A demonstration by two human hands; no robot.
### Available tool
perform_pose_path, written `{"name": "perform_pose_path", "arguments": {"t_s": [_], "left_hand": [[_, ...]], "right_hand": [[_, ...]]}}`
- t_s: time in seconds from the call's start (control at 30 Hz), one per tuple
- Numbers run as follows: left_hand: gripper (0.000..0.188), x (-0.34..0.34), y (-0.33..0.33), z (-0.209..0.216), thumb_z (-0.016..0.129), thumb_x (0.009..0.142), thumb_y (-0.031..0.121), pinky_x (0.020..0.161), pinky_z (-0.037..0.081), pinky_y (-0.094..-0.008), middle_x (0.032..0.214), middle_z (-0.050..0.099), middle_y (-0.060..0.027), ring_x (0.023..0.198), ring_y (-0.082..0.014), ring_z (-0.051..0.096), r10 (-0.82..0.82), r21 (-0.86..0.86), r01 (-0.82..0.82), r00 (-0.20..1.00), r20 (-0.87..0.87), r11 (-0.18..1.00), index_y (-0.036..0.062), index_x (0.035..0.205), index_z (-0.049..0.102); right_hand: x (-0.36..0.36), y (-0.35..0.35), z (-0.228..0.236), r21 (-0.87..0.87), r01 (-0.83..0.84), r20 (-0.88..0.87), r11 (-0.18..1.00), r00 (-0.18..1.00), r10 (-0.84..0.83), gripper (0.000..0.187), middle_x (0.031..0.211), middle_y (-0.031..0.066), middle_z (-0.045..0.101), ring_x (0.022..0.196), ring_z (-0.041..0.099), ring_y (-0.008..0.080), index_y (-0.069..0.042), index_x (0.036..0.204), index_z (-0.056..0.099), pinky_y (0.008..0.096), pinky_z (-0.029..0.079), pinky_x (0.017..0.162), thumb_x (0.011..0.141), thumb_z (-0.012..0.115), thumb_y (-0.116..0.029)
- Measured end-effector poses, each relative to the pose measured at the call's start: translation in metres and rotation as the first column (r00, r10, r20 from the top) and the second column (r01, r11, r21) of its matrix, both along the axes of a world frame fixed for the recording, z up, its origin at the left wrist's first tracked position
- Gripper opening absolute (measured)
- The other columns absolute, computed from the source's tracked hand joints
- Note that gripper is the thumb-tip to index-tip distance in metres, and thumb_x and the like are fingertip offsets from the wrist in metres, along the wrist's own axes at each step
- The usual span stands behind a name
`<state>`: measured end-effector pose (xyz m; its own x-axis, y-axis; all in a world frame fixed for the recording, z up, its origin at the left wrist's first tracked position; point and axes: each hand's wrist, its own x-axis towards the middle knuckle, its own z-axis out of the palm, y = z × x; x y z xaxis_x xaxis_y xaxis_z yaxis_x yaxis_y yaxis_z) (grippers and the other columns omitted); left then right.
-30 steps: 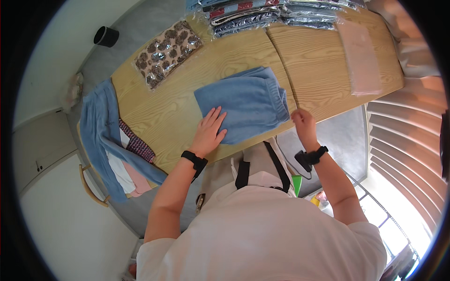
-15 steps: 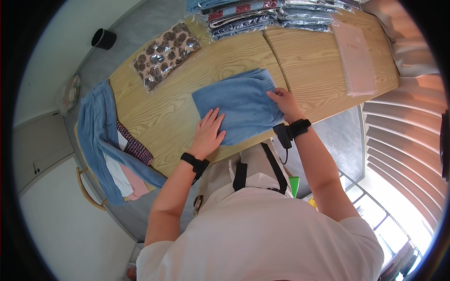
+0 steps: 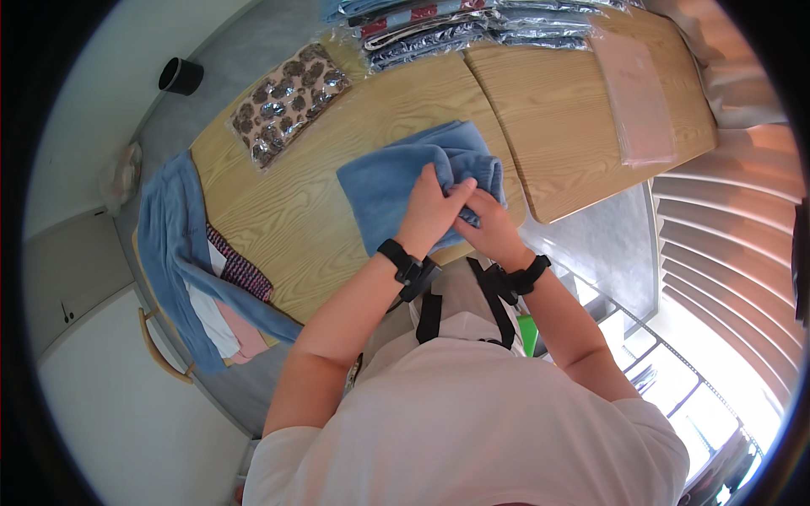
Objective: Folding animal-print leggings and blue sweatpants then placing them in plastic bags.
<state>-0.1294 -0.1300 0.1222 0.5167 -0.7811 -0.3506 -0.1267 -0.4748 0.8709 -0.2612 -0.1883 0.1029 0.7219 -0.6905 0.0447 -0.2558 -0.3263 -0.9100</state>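
A folded blue plush garment [image 3: 375,190] lies near the table's front edge, its right end bunched and lifted. My left hand [image 3: 430,209] is closed on the raised fabric, the fingers curled into it. Close against it, my right hand [image 3: 492,228] pinches the garment's front right part, with the thumbs of both hands near each other. Some fingertips are hidden in the cloth. Both wrists carry black straps with small devices.
A clear-bagged leopard-patterned item [image 3: 287,101] lies far left. Stacked bagged garments [image 3: 430,38] stand at the back, a pale pink translucent bag [image 3: 634,101] at right. More clothes, including a blue garment [image 3: 173,228], drape over the left table edge. A gap separates the tables.
My right hand has moved left, bringing the garment's right edge inward. My left hand has shifted right and up from lying flat, and now grips the cloth.
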Motion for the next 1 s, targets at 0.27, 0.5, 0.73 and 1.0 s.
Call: {"name": "perform_pose_path", "arguments": {"t_s": [0.27, 0.5, 0.73, 1.0], "left_hand": [[0.031, 0.002, 0.000, -0.013, 0.059, 0.083, 0.020, 0.065, 0.046, -0.0499, 0.081, 0.058, -0.0308, 0.078, -0.0467, 0.056, -0.017, 0.011, 0.014, 0.970, 0.244, 1.000, -0.0058, 0.095, 0.047], [0.029, -0.001, -0.011, 0.023, 0.060, 0.081, 0.019, 0.058, 0.047, -0.0497, 0.070, 0.059, -0.0274, 0.066, -0.0460, 0.057, 0.039, -0.029, -0.032, 0.945, 0.324, 0.999, -0.0052, 0.089, 0.045], [0.044, 0.007, -0.044, -0.001, 0.061, 0.083, 0.028, 0.059, 0.049, -0.0402, 0.072, 0.061, -0.0226, 0.069, -0.0370, 0.062, -0.241, 0.225, 0.164, 0.895, 0.377, 0.961, -0.0092, 0.104, 0.050], [0.063, 0.034, -0.054, -0.043, 0.052, 0.089, 0.035, 0.079, 0.049, -0.0377, 0.099, 0.064, -0.0220, 0.092, -0.0354, 0.062, -0.411, 0.234, 0.408, 0.911, -0.036, 0.883, -0.0086, 0.132, 0.036]], "right_hand": [[-0.011, -0.053, -0.031, -0.211, 0.454, -0.360, 0.866, 0.788, -0.500, 0.043, 0.092, 0.0179, 0.064, 0.088, 0.060, 0.0320, 0.001, 0.100, 0.062, 0.0379, 0.047, 0.080, 0.073, 0.073, -0.030], [-0.003, -0.084, -0.036, 0.340, -0.010, -0.036, 0.940, 0.999, 0.023, 0.033, 0.098, 0.0110, 0.064, 0.092, 0.060, 0.0190, 0.002, 0.111, 0.057, 0.0289, 0.045, 0.083, 0.081, 0.065, -0.010], [0.001, -0.097, -0.094, 0.588, 0.025, 0.054, 0.809, 0.996, -0.070, 0.031, 0.106, 0.0065, 0.062, 0.094, 0.058, 0.0140, -0.001, 0.117, 0.052, 0.0264, 0.045, 0.085, 0.087, 0.056, -0.002], [0.001, -0.091, -0.065, 0.701, 0.128, 0.054, 0.702, 0.971, -0.231, 0.024, 0.099, 0.0112, 0.063, 0.088, 0.059, 0.0137, -0.001, 0.109, 0.055, 0.0277, 0.047, 0.077, 0.091, 0.055, -0.017]]}}
